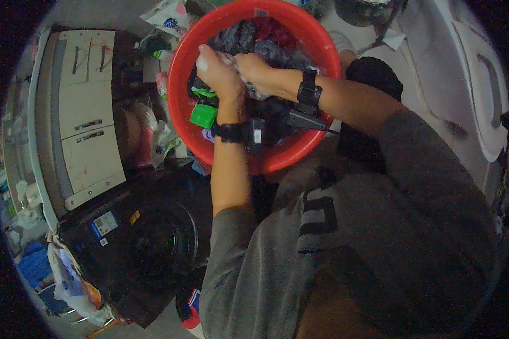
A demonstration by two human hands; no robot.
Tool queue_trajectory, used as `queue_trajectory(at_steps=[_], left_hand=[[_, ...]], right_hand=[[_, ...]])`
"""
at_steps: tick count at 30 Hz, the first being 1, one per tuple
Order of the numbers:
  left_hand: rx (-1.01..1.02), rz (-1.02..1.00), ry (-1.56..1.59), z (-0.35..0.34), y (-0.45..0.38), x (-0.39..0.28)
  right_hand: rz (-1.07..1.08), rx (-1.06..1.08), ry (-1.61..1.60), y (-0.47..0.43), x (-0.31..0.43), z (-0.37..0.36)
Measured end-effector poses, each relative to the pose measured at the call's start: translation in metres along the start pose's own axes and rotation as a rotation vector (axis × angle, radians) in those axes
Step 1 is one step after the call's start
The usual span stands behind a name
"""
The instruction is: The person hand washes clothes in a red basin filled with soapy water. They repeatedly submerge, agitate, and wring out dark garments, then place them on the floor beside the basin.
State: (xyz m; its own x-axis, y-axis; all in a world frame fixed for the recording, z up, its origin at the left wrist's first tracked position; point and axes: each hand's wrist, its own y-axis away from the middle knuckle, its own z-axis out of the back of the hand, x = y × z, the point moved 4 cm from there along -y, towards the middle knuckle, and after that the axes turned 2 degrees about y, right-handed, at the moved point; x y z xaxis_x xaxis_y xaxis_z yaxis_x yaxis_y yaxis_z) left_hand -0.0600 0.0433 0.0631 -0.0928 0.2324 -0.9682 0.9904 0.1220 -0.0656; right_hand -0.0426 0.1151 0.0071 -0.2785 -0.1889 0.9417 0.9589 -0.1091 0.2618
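Note:
Before me is a round red plastic basin with wet grey, dark red and black fabric in it. My left hand, with white suds on its thumb, is over the left part of the basin, beside a soapy grey cloth. My right hand, bent into a fist, grips the same wet cloth close to the left hand. Whether the left fingers close on the cloth cannot be told. More grey fabric lies above the hands. A bright green object rests inside the basin by my left wrist.
A black front-loading washing machine stands at lower left, below a light cabinet with drawers. Plastic packages lie beyond the basin. At upper right is a metal pot. A white appliance or fixture borders the right side.

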Motion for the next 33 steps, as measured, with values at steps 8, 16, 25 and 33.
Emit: queue_trajectory(at_steps=[8, 16, 25, 33], left_hand=[[0.104, -0.424, -0.307, -0.019, 0.02, -0.022], [0.066, -0.05, -0.147, 0.023, -0.009, -0.019], [1.112, 0.515, -1.007, 0.073, 0.031, 0.006], [1.225, -0.263, -1.044, 0.022, 0.011, 0.03]], right_hand=[[-0.207, 0.029, -0.903, -0.001, -0.002, -0.004], [0.101, 0.062, -0.098, 0.026, 0.008, -0.009], [0.384, 1.214, 0.854, 0.104, -0.008, -0.02], [0.477, 1.374, 0.703, 0.086, 0.018, 0.02]])
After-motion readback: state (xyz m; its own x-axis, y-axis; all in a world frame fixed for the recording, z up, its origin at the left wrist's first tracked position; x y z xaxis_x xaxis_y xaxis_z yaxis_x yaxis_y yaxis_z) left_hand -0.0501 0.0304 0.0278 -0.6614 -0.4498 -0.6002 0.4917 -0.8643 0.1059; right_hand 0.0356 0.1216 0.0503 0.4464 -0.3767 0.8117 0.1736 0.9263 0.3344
